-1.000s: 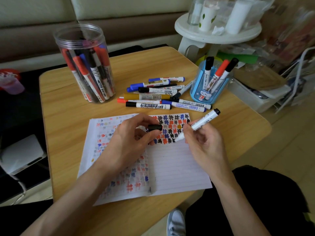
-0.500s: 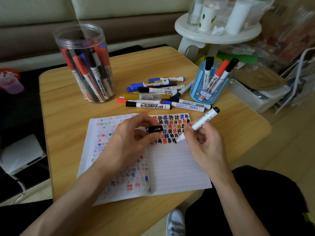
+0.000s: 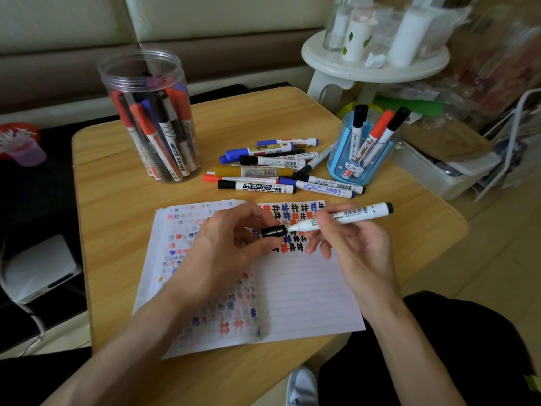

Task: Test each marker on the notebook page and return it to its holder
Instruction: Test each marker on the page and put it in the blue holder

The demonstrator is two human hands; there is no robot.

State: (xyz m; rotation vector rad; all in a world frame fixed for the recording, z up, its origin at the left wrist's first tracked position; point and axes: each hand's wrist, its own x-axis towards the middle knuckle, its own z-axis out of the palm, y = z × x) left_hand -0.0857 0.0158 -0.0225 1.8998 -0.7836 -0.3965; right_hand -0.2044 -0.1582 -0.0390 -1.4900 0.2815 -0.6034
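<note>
- Here, seen from the head camera, a light wooden surface (image 3: 117, 200) fills the middle, with a person's two forearms reaching in from the bottom edge.
- At the back left of the surface stands a tall clear jar (image 3: 140, 71), packed with upright markers capped in red, blue and black.
- Between the jar and the right edge lies a heap of loose markers (image 3: 263, 168), mostly side by side, just beyond the notebook's far edge.
- To the right of the heap stands a blue holder (image 3: 341, 162), a see-through cup with a small cartoon figure on its front. It holds three markers, two black-capped and one red-capped.
- Off the surface are a white round side table (image 3: 374, 68) with pale bottles at the back right, a white bin (image 3: 439, 180) to the right, and a purple cup (image 3: 26, 153) at the far left.
- The nearest loose one, a black-capped marker (image 3: 257, 186), reads "WHITEBOARD MARKER" beneath larger characters. Other labels are too small to read.
- An open notebook (image 3: 307, 288) lies flat on the near half. Its lined pages carry rows of hash-shaped marks in black, blue and red, and the hands cover part of the top rows.
- The left hand (image 3: 222, 247) pinches a small black cap (image 3: 273, 231) between thumb and curled fingers, above the page.
- The right hand (image 3: 351, 247) grips a white marker (image 3: 345, 215) with curled fingers. The barrel bears a barcode and has a black rear end.
- The marker's tip end sits right at the cap's mouth. Whether it is already inside cannot be told.
</note>
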